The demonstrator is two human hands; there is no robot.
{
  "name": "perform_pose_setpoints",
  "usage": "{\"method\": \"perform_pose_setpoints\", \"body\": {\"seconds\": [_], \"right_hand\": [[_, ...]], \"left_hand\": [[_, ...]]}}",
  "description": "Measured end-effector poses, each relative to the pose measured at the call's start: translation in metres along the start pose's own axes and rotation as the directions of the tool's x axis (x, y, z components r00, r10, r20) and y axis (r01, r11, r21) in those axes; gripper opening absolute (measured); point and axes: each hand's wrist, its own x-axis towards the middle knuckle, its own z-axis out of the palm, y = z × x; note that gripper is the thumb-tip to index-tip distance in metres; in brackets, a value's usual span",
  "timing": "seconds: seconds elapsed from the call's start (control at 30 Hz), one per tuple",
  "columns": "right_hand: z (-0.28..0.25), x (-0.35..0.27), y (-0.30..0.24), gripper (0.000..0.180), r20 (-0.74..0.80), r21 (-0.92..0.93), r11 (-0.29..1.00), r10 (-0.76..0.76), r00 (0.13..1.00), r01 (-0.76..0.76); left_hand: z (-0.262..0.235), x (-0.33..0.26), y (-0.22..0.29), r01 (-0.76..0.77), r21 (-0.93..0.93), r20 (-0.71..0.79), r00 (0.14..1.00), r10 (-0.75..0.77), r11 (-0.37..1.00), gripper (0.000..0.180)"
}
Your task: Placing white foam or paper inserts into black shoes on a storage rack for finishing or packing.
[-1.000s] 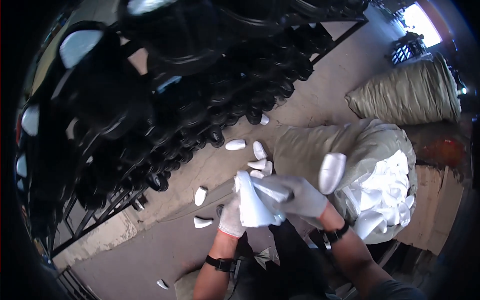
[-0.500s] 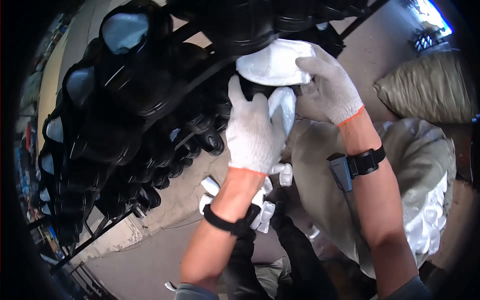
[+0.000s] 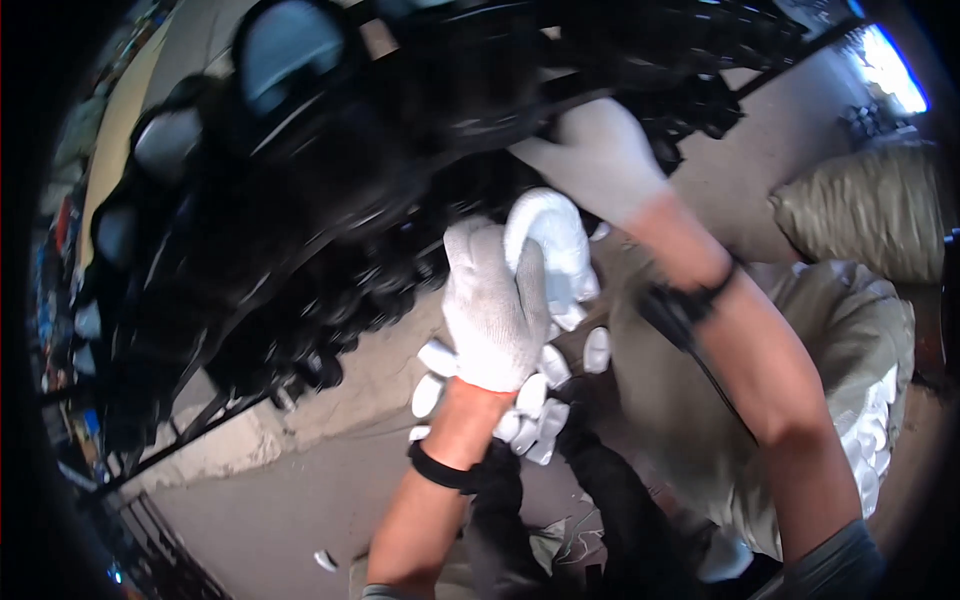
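Observation:
My left hand (image 3: 493,305), in a white knit glove, is closed on curved glossy white shoe inserts (image 3: 552,235), held between thumb and palm below the rack. At the underside of the black boots (image 3: 440,85), my gloved right hand (image 3: 605,160) is smeared by motion. Its fingers are partly hidden against the dark boots, so whether it holds anything cannot be made out. White or pale inserts (image 3: 292,45) show in the openings of several boots at the upper left.
Loose white inserts (image 3: 530,395) lie on the floor near my feet. At the right, a large grey-green sack (image 3: 660,400) bulges with more white pieces, and another tied sack (image 3: 870,210) lies beyond. The dark rack bar (image 3: 190,440) slants at the lower left.
My right hand has moved up and left against the boots; the white insert it held is no longer visible. My left hand has lowered slightly with its inserts. The view has shifted.

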Motion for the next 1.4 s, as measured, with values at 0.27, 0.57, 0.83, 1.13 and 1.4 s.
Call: {"method": "perform_pose_setpoints", "body": {"seconds": [0.27,0.57,0.83,1.13,1.4], "right_hand": [[0.033,-0.081,-0.074,0.058,0.102,0.962,0.224,0.237,0.966,-0.157],[0.142,0.056,-0.105,0.025,-0.053,-0.446,0.714,-0.622,0.781,0.539],[0.145,-0.063,-0.054,0.01,-0.623,0.106,0.922,-0.231,0.748,0.373],[0.454,-0.167,0.259,0.078,0.394,-0.474,0.878,0.143,0.908,0.067],[0.458,-0.23,0.279,0.09,0.438,-0.079,0.996,-0.006,0.899,0.045]], "left_hand": [[-0.058,0.007,-0.021,0.516,-0.395,-0.041,0.817,-0.575,0.76,0.048],[-0.093,-0.013,-0.089,0.156,0.09,0.153,0.974,-0.168,0.984,0.018],[-0.088,-0.113,-0.121,0.158,-0.111,0.007,0.987,-0.158,0.981,0.068],[0.166,-0.384,-0.374,0.549,0.59,0.189,0.619,-0.762,0.592,0.12],[0.169,-0.375,-0.361,0.595,0.28,0.191,0.735,-0.651,0.754,0.107]]}}
